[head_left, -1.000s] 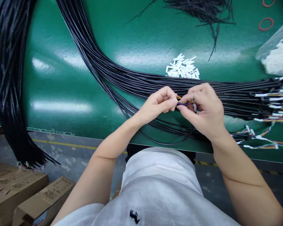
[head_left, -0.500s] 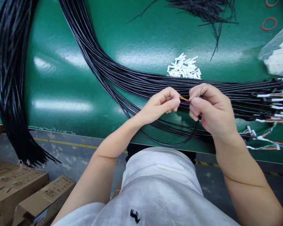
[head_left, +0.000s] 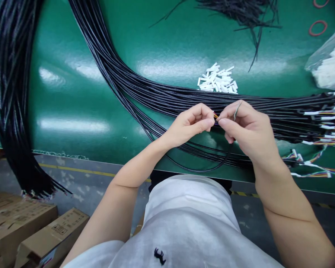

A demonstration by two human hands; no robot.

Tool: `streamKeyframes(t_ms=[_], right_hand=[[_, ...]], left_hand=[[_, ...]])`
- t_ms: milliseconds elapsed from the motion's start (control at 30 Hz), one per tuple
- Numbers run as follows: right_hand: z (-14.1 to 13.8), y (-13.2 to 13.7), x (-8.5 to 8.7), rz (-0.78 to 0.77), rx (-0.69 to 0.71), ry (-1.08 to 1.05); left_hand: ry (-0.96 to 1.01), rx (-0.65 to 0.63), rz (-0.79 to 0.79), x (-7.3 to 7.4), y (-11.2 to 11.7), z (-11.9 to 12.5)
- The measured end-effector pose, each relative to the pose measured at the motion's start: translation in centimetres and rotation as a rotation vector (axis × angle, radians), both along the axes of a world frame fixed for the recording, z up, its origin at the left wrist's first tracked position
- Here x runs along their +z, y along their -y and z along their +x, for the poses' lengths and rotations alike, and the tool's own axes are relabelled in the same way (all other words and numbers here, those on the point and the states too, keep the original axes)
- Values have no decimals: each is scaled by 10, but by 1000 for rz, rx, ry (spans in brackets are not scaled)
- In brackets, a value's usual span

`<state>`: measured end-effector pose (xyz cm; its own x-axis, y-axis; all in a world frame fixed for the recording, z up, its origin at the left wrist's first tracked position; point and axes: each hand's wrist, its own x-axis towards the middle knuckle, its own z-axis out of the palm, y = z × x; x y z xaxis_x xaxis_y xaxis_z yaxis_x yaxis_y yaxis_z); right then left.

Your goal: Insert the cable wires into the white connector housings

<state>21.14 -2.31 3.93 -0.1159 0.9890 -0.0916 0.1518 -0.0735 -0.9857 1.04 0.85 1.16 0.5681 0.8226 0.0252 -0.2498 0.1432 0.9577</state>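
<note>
Orange wires (head_left: 216, 115) (mostly behind fingers (head_left: 207, 123))

- Coloured wires (head_left: 216, 115): thin, with red, yellow and orange showing, a short stretch pinched between the left fingers (head_left: 202, 125) and the right fingers (head_left: 230, 126), over the cable bundle (head_left: 145, 86)
- Grey-green strand (head_left: 236, 110): thin, bent, sticking up at the right fingers, also over the cable bundle
- Black cable (head_left: 201, 170): smooth, bowed in a curve on the wearer's side of the cable bundle, upper end hidden
</note>
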Motion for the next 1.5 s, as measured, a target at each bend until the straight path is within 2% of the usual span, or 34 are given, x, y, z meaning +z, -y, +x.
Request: streamKeyframes(t_ms=[67, 133, 267, 467, 533, 600, 733, 833, 933, 1133, 1333, 1500], right_hand=[[0, 1, 1, 151, 26, 177], [-1, 0, 1, 246, 41, 265], [-1, 0, -2, 312, 57, 327], [0, 0, -10, 394, 103, 355], [1, -1, -10, 391, 115, 349], [2, -1, -9, 362, 123, 330], [3, -2, -7, 321, 147, 275], [2, -1, -8, 336, 163, 279], [1, -1, -9, 351, 177, 267], [1, -1, -10, 318, 172, 231], [0, 0, -7, 312, 101, 177], [0, 0, -8, 304, -8, 170]], left_hand=[[-2, 18, 55, -2, 0, 1], [-21, 27, 97, -5, 1, 2], [-35, 33, 104, -11, 1, 4], [-41, 111, 56, -13, 2, 3], [-65, 121, 41, -13, 2, 2], [-119, 152, 107, -13, 2, 0], [-244, 288, 438, -15, -1, -3], [-313, 243, 582, -14, -5, -4], [-352, 153, 586, -10, -7, -6], [-301, 139, 622, -6, -8, -9], [-258, 271, 678, -14, -2, -4], [-383, 302, 664, -14, -1, -3]])
